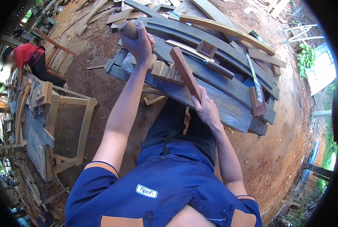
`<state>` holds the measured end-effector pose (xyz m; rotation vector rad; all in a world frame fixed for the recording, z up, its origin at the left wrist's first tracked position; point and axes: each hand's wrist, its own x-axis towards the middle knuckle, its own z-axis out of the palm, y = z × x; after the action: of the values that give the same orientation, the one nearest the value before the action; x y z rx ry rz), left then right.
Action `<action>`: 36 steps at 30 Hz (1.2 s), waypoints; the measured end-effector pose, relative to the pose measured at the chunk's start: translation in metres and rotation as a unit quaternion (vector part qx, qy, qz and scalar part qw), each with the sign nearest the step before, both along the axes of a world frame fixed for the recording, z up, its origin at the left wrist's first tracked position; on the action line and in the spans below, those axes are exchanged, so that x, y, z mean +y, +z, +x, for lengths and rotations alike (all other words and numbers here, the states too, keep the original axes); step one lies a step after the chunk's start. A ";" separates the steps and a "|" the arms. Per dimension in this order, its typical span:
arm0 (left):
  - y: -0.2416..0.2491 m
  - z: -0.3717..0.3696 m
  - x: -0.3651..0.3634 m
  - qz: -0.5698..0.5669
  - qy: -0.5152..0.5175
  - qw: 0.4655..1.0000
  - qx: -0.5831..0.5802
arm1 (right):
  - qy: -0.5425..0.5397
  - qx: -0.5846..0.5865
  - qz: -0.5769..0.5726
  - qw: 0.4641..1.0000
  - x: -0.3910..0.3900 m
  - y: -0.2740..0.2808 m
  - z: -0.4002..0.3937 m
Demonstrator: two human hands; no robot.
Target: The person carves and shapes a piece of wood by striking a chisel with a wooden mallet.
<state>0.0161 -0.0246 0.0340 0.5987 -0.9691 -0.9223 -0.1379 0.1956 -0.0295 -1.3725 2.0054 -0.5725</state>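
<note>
My left hand (137, 45) is closed around a thick, round-ended wooden handle (127, 29); the tool's lower end is hidden. Just beside and below that hand lies a pale wooden piece (164, 70) with notches cut in it, on the weathered bench top (229, 108). In my right hand (207, 109) is a reddish-brown wooden bar (185, 71), gripped near its lower end and slanting up over the bench. Past the bar lies a tool with a dark wooden handle (220, 70), next to a small square wooden frame (207, 48).
A try square (255, 85) with a wooden stock rests at the bench's right end. Long boards (229, 32) cover the far side. To the left stands a wooden workbench (38, 130), with a person in a red shirt (25, 55) bending beside it. Scrap wood litters the ground.
</note>
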 end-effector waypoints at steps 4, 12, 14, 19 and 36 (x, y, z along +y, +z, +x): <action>-0.001 -0.002 -0.001 0.000 0.000 1.000 0.010 | 0.000 0.000 -0.001 1.000 0.001 -0.001 0.000; -0.002 -0.005 0.000 -0.004 0.010 1.000 0.000 | 0.002 0.007 -0.011 1.000 0.001 -0.003 0.000; -0.002 -0.005 0.000 -0.009 0.011 1.000 -0.013 | 0.002 0.008 -0.015 1.000 0.002 -0.002 0.001; 0.001 -0.009 0.002 -0.002 0.006 1.000 -0.009 | 0.000 -0.001 -0.009 1.000 0.002 -0.002 0.001; -0.010 -0.016 0.001 -0.017 0.029 0.997 -0.072 | 0.005 0.010 -0.039 0.999 0.002 -0.012 -0.005</action>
<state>-0.0001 -0.0239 0.0242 0.6684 -1.0886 -0.8173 -0.1424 0.1973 -0.0418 -1.4391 2.0104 -0.6419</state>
